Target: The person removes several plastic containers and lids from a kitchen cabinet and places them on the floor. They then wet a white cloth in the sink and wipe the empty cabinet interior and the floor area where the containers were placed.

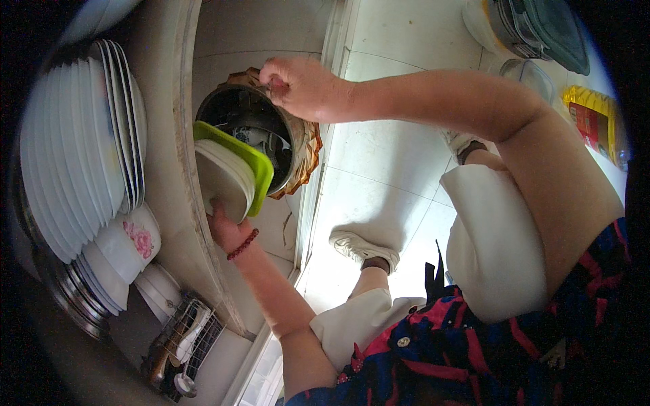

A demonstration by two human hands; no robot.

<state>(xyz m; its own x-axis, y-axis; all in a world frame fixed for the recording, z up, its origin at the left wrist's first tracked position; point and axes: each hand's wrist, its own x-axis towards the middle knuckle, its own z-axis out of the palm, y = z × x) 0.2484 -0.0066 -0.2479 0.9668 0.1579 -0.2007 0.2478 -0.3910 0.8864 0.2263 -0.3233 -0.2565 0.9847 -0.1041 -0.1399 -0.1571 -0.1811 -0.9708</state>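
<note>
My left hand (228, 226), with a dark red bead bracelet at its wrist, grips the lower edge of a small stack of white dishes (223, 175). A bright green plastic tray (264, 177) stands tilted against the far side of that stack. Behind them is a round metal pot (203, 104) with a patterned cup (251, 136) and other dark, shiny items inside. An amber scalloped bowl (310, 147) surrounds the pot. My right hand (294, 89) is curled closed at the pot's upper rim; its fingertips are partly hidden.
Beside the cabinet board (183, 127), upright white plates (76, 157), a flowered bowl (139, 238) and a wire utensil basket (190, 335) line a shelf. A cabinet edge (315, 203) borders the tiled floor (376, 177). A yellow oil bottle (594, 124) and plastic containers (538, 30) stand far right.
</note>
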